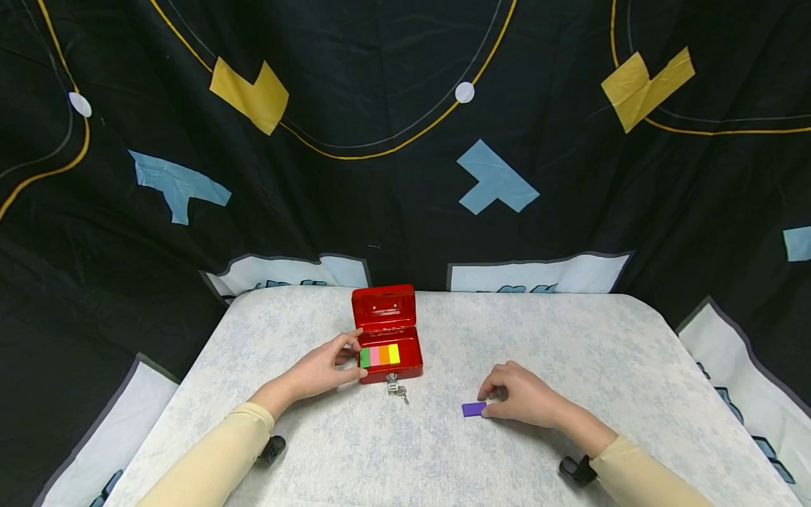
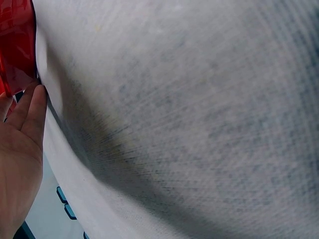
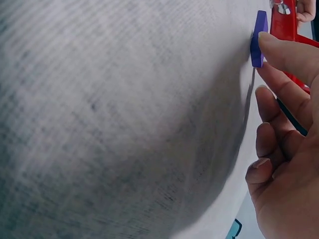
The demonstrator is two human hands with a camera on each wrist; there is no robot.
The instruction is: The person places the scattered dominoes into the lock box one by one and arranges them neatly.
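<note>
A small red cash box (image 1: 410, 357) stands on the table with its lid (image 1: 384, 308) raised. Green, pink, orange and yellow blocks (image 1: 380, 355) lie side by side inside it. My left hand (image 1: 323, 367) grips the box's left end, thumb at the front corner and index finger towards the hinge; the left wrist view shows its fingers against the red wall. To the right, my right hand (image 1: 526, 398) pinches one end of a purple domino-like block (image 1: 473, 409) between thumb and index finger. In the right wrist view this block (image 3: 258, 40) is low over the cloth; whether it touches is unclear.
From the lock at the box's front hang small keys (image 1: 402, 391). A pale patterned cloth (image 1: 538, 331) covers the table, whose rounded far edge meets a black curtain (image 1: 405, 211). Dark wrist devices (image 1: 576, 470) sit under both forearms.
</note>
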